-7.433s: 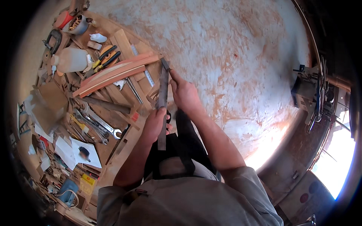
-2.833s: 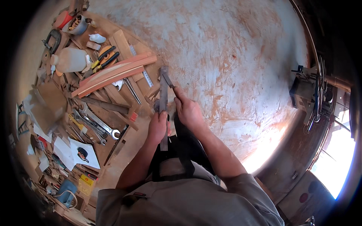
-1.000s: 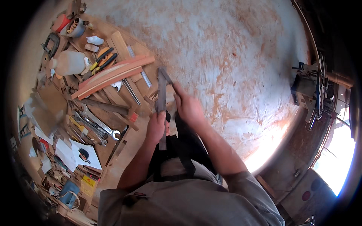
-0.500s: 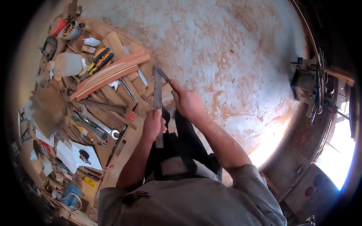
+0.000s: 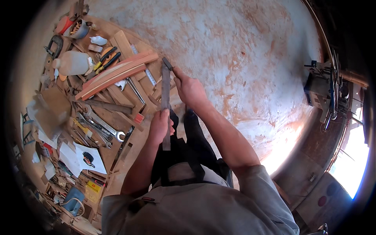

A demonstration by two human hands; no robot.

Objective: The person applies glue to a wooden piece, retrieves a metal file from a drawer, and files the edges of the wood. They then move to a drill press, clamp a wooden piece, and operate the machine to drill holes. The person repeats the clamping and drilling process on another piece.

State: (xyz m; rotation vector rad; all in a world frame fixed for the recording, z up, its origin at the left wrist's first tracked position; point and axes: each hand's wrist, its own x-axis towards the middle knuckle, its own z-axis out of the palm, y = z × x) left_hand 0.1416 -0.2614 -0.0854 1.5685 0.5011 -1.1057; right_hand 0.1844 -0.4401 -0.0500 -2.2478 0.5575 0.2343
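Observation:
A long thin grey strip of wood [image 5: 165, 89] stands roughly upright in front of my body. My left hand [image 5: 159, 126] grips its lower part, and the strip's end sticks out below my fingers. My right hand [image 5: 189, 87] is closed on a small dark tool [image 5: 167, 63] pressed against the strip's upper end. Both hands hover just off the right edge of a cluttered wooden workbench [image 5: 139, 129].
On the bench lie curved reddish wood strips [image 5: 117, 73], a steel ruler [image 5: 149, 76], wrenches [image 5: 102, 127], yellow-handled pliers [image 5: 103, 62], a white jug [image 5: 72, 63], a clamp [image 5: 55, 44] and papers [image 5: 88, 158]. Stained concrete floor [image 5: 243, 51] spreads right; a machine [image 5: 325, 92] stands by the bright doorway.
My right hand has slid up along the strip toward its upper end. The left hand keeps its hold lower down. The view has shifted slightly.

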